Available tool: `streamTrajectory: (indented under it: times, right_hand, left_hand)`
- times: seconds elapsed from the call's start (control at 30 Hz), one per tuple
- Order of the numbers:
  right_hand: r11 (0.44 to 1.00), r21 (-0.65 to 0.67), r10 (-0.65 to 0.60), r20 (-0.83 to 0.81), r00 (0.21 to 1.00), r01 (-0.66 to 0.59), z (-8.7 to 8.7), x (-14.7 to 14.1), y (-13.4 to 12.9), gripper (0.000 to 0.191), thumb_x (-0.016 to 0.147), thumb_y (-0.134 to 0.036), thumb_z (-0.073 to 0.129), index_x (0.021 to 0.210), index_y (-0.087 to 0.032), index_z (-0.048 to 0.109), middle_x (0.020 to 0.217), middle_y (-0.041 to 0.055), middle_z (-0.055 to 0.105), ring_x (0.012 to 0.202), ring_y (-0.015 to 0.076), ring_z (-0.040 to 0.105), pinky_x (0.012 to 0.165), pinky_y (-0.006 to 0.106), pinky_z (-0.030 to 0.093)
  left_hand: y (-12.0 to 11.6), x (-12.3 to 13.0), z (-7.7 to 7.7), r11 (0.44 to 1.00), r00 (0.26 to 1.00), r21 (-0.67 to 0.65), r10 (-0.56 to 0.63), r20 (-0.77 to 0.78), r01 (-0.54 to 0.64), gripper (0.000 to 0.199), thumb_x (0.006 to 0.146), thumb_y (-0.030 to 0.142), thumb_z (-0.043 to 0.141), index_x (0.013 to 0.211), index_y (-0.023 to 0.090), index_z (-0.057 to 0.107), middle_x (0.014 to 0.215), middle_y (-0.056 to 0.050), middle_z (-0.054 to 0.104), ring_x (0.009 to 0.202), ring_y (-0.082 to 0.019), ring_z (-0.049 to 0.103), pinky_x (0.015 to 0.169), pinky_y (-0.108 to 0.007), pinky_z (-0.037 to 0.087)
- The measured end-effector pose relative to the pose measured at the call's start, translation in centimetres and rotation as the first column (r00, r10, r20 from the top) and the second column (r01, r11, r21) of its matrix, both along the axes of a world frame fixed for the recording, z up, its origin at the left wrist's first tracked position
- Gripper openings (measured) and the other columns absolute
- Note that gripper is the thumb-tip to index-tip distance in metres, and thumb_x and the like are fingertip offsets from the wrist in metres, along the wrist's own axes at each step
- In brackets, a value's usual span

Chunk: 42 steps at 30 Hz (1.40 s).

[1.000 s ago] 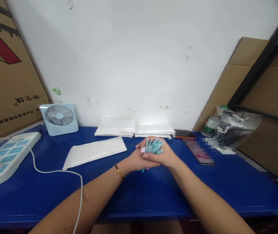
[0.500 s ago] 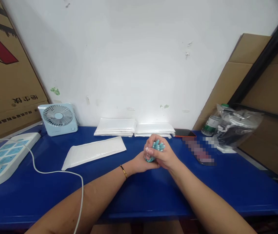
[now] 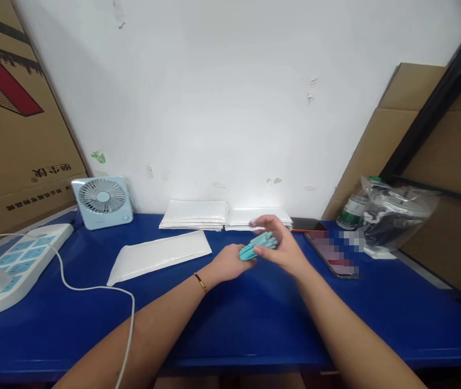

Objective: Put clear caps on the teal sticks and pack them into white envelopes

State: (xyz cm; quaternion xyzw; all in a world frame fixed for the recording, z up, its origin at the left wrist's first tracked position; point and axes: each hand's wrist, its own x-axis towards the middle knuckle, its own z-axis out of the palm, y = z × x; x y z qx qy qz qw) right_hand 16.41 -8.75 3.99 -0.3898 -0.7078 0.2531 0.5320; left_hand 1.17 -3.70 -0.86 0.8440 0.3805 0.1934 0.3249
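Observation:
A bundle of slim teal pen-like sticks (image 3: 258, 246) with paler ends is held over the table, tilted up to the right. My left hand (image 3: 232, 263) is closed round its lower left end; a dark and gold bracelet sits on that wrist. Beside the bundle's right end, my right hand (image 3: 283, 246) has its fingers lifted and parted, with the thumb close to the sticks. Whether that thumb touches them I cannot tell. A single white padded envelope (image 3: 160, 255) lies flat to the left of my hands.
Two stacks of white padded envelopes (image 3: 193, 214) lie against the wall. A small blue fan (image 3: 103, 201) and a power strip (image 3: 22, 265) with a white cable are on the left. Rightward are a phone (image 3: 330, 253), a bottle (image 3: 351, 212) and a plastic-wrapped item (image 3: 396, 216).
My right hand has loosened from around the bundle, its fingers now parted at the right. The bundle has tipped from end-on to lying sideways in my left hand. The view has shifted slightly.

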Motion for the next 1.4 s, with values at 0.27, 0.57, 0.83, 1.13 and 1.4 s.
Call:
streamTrajectory:
  times: [0.27, 0.57, 0.83, 1.13, 1.4]
  right_hand:
    - [0.953, 0.116, -0.223, 0.896, 0.384, 0.281, -2.9, -2.0, 0.8, 0.02, 0.074, -0.02, 0.056, 0.093, -0.018, 0.06, 0.091, 0.0119, 0.066, 0.088, 0.0278, 0.06, 0.086, 0.044, 0.038]
    - [0.909, 0.008, -0.208, 0.875, 0.437, 0.416, -3.8, -2.2, 1.7, 0.018, 0.084, -0.039, 0.049, 0.087, -0.024, 0.059, 0.083, 0.0069, 0.068, 0.074, 0.0229, 0.062, 0.058, 0.028, 0.036]
    - [0.918, 0.027, -0.264, 0.787, 0.557, 0.397, -3.6, -1.3, 1.6, 0.02, 0.085, -0.04, 0.047, 0.084, -0.024, 0.059, 0.075, 0.0045, 0.066, 0.07, 0.0215, 0.061, 0.056, 0.026, 0.032]
    - [0.844, -0.009, -0.414, 0.625, 0.662, 0.536, -2.8, 4.1, 2.9, 0.031, 0.084, -0.044, 0.047, 0.09, -0.018, 0.063, 0.076, 0.0091, 0.066, 0.071, 0.0227, 0.06, 0.058, 0.027, 0.036]
    - [0.804, 0.031, -0.485, 0.613, 0.624, 0.594, -2.0, 5.3, 0.9, 0.03, 0.083, -0.045, 0.047, 0.09, -0.021, 0.064, 0.074, 0.0065, 0.066, 0.07, 0.0205, 0.06, 0.057, 0.024, 0.035]
  left_hand:
    - [-1.2, -1.1, 1.2, 0.887, 0.854, 0.457, 0.282, -0.436, -0.059, 0.019, 0.077, 0.019, 0.045, 0.087, 0.017, 0.061, 0.079, -0.011, 0.067, 0.073, -0.025, 0.064, 0.065, -0.035, 0.048]
    - [-0.2, -3.0, 4.2, 0.933, 0.88, 0.146, 0.247, 0.405, -0.329, 0.042, 0.091, 0.041, 0.034, 0.127, 0.021, 0.041, 0.129, -0.007, 0.05, 0.118, -0.017, 0.047, 0.096, -0.03, 0.04]
    - [-1.0, -2.9, 4.4, 0.876, 0.878, 0.23, 0.334, 0.344, -0.424, 0.049, 0.095, 0.043, 0.013, 0.131, 0.02, 0.038, 0.136, -0.009, 0.043, 0.126, -0.017, 0.038, 0.104, -0.034, 0.033]
    - [-1.1, -10.1, 1.3, 0.874, 0.705, 0.394, 0.468, -0.533, -0.283, 0.064, 0.082, 0.041, 0.05, 0.136, 0.011, 0.035, 0.11, -0.024, 0.06, 0.105, -0.034, 0.056, 0.084, -0.046, 0.044]
    - [-3.4, -10.2, 6.1, 0.752, 0.86, 0.453, 0.505, 0.073, -0.479, 0.023, 0.085, 0.026, 0.044, 0.099, 0.017, 0.06, 0.078, -0.007, 0.066, 0.076, -0.019, 0.063, 0.075, -0.03, 0.047]
